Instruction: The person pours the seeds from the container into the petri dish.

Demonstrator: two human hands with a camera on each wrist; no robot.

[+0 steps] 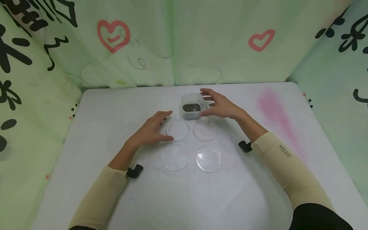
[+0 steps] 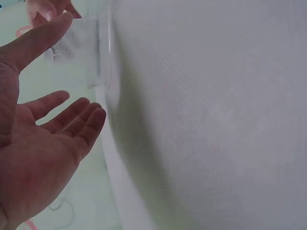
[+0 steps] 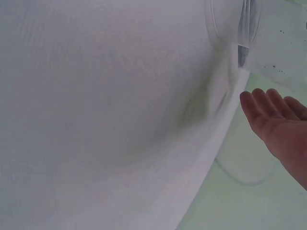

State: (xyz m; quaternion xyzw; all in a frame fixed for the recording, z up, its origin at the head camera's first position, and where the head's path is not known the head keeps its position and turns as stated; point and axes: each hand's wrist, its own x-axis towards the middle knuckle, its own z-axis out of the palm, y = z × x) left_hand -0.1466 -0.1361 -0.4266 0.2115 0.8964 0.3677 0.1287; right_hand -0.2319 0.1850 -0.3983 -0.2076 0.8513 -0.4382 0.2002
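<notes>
A clear, square-sided plastic container [image 1: 188, 116] with something dark [image 1: 191, 107] inside stands near the table's back edge. My right hand [image 1: 220, 105] is at its right side, thumb by the front corner and fingers extended; whether it touches the wall I cannot tell. In the right wrist view, those fingers [image 3: 276, 108] look apart from the container [image 3: 276, 45]. My left hand [image 1: 150, 129] is spread left of the container, holding nothing, its thumb beside a clear round dish [image 1: 177, 130]. The left wrist view shows its palm [image 2: 38, 158] and loosely extended fingers.
More clear round dishes lie in front of the container: one at back right [image 1: 205, 130], one at front left [image 1: 175, 157], one at front right [image 1: 208, 159]. They sit on a white table [image 1: 184, 198]. Green curtains [image 1: 195, 48] with drawings enclose its back and sides.
</notes>
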